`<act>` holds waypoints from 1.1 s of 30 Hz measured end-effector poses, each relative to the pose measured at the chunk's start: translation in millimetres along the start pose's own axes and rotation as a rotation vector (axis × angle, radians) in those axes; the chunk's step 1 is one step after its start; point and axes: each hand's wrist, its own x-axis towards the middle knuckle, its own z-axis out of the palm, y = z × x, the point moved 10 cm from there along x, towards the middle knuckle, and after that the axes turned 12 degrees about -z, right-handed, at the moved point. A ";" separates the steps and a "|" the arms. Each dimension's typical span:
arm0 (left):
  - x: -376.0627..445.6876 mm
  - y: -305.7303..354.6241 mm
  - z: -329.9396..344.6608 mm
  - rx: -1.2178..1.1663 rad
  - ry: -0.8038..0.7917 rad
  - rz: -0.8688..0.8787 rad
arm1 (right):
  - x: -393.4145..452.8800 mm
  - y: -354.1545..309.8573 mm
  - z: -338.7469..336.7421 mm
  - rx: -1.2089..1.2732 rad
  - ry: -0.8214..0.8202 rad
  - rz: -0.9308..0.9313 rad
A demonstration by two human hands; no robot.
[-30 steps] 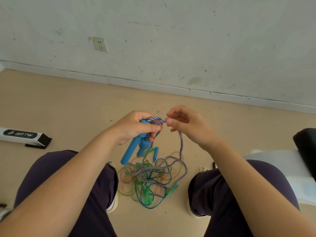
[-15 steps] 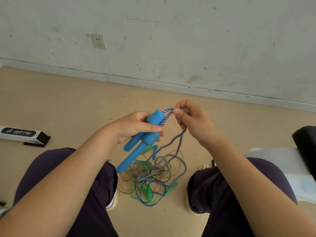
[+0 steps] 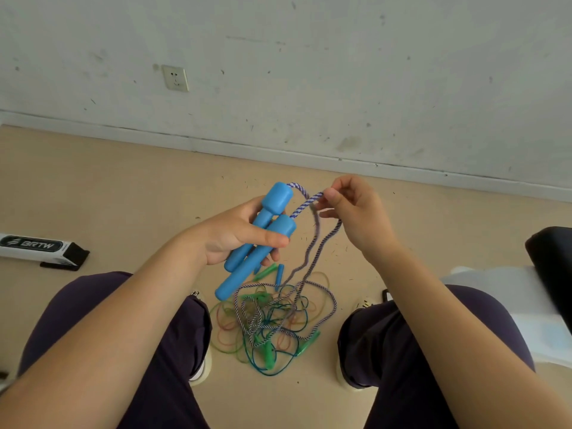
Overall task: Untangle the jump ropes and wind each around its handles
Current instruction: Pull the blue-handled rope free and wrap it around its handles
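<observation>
My left hand grips two thick blue handles side by side, their wide ends pointing up and away. A blue-and-white braided rope leaves the handle tops, and my right hand pinches it just to the right of them. From my right hand the rope hangs in two strands down to a tangled pile on the floor between my knees. The pile mixes the braided rope with thin green, teal and orange ropes and small green handles.
A white and black box lies on the floor at the left. A wall with a socket runs behind. At the right edge are a black object and a white sheet. My shoes flank the pile.
My left hand has tilted the blue handles so their wide tops point up. My right hand has drawn the braided rope up and to the right, away from the handle tops.
</observation>
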 end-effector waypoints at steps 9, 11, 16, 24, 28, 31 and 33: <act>2.1 -1.9 7.7 0.141 -0.011 -0.023 | -1.3 1.5 8.8 -0.059 -0.066 -0.032; 1.9 -4.1 13.9 0.142 -0.023 -0.043 | -8.1 0.5 34.3 -0.036 -0.233 -0.049; 4.9 -9.9 19.8 0.152 -0.023 -0.075 | -14.6 -1.0 55.9 -0.115 -0.362 -0.087; 3.4 -14.2 11.6 0.272 -0.018 -0.124 | -6.2 -0.4 33.4 -0.124 -0.235 -0.019; 3.4 -16.4 5.9 0.287 0.021 -0.151 | -6.0 2.2 24.2 -0.077 -0.209 0.026; 3.8 -16.3 3.7 0.276 0.049 -0.145 | -5.9 1.5 24.5 -0.105 -0.215 0.022; 4.3 -17.0 3.7 0.272 0.059 -0.149 | -4.3 0.4 21.9 -0.125 -0.209 0.016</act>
